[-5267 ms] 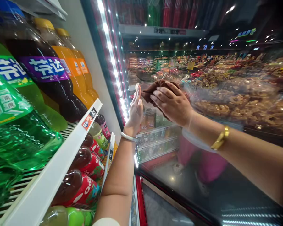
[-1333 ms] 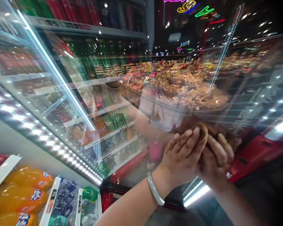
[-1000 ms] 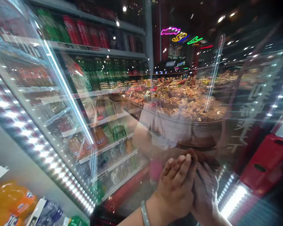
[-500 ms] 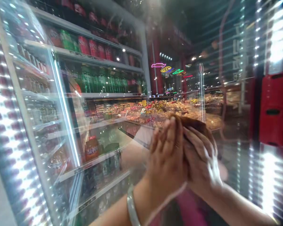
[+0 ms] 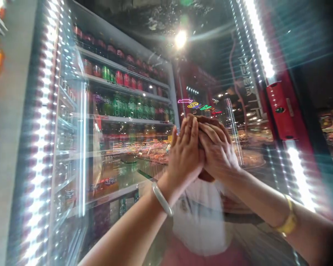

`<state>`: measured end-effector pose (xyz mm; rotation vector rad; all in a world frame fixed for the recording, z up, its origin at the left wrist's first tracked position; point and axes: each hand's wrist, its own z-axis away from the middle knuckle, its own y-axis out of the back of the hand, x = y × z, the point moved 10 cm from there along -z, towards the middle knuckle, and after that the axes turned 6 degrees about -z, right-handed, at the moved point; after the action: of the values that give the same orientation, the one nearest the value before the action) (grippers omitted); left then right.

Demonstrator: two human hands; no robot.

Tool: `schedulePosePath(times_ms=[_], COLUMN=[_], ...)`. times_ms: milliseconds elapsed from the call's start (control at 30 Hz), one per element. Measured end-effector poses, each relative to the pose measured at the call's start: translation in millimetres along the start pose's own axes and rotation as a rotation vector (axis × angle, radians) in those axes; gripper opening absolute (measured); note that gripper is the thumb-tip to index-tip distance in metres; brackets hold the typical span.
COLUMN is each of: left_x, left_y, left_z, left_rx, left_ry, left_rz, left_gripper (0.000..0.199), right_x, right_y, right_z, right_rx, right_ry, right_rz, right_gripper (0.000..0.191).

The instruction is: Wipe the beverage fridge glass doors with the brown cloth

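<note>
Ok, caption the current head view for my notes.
Left hand and right hand together on a brown cloth against glass showing rows of drinks.

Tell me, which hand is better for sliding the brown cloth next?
Probably the right hand: it lies over much of the brown cloth, while the left hand seems to cover only its edge.

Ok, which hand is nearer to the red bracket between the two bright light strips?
Right. The right hand presses on the brown cloth, below and to the left of the red bracket; the left hand is farther left, beside it.
</note>
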<state>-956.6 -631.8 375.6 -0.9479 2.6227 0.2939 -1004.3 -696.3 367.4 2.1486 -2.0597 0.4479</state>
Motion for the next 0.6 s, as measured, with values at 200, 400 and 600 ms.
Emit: schedulePosePath(times_ms=[200,400,600], left_x=[-14,-38,-123], left_y=[7.4,15.0,29.1], left_z=[-23,31,24], left_rx=[0.057,-0.046,-0.11], left_ry=[0.043,-0.028,0.232], left_rz=[-0.047,-0.117,-0.1], left_gripper=[0.07,0.069,0.07], right_x=[6,-54,-49], right_y=[6,-20,-39], right_z=[-20,3,-58], right_rx=[0.094,0.06,0.002], right_ry=[-0.065,0.078,0.141], right_rz=[0.026,0.0,0.047], right_gripper=[0.049,0.056,0.045])
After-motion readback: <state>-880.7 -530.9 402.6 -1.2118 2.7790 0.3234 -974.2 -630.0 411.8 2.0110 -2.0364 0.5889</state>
